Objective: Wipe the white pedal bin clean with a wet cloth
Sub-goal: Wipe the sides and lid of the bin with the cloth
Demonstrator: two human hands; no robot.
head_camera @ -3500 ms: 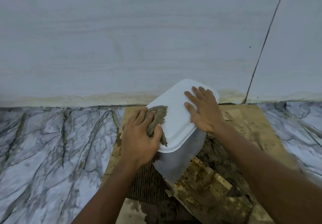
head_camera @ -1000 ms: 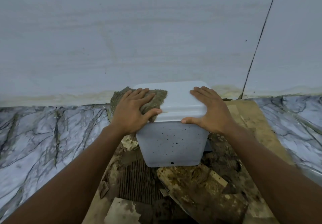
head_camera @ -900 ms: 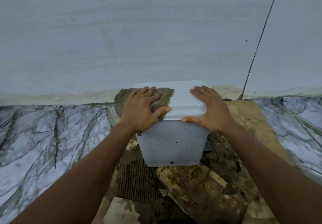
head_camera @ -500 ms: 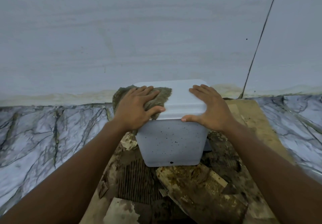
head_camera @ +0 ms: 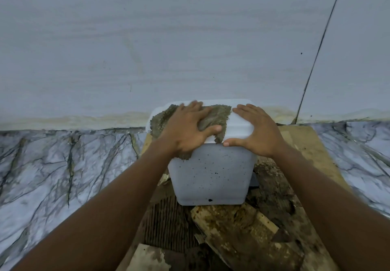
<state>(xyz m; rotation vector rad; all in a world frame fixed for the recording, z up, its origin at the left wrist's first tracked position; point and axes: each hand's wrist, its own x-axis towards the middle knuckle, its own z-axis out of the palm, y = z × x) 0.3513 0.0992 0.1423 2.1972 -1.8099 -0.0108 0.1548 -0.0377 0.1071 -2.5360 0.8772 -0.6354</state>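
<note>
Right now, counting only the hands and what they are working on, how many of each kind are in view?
Hands: 2, the left hand flat on the cloth and the right hand on the bin's lid
White pedal bin: 1
Cloth: 1
Total: 4

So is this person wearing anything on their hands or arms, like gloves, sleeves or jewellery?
Nothing that shows. The left hand and right hand are bare: no gloves, no rings on the fingers in view. The left forearm and right forearm are uncovered to the picture's edge, without sleeves, watch or bracelet.
</note>
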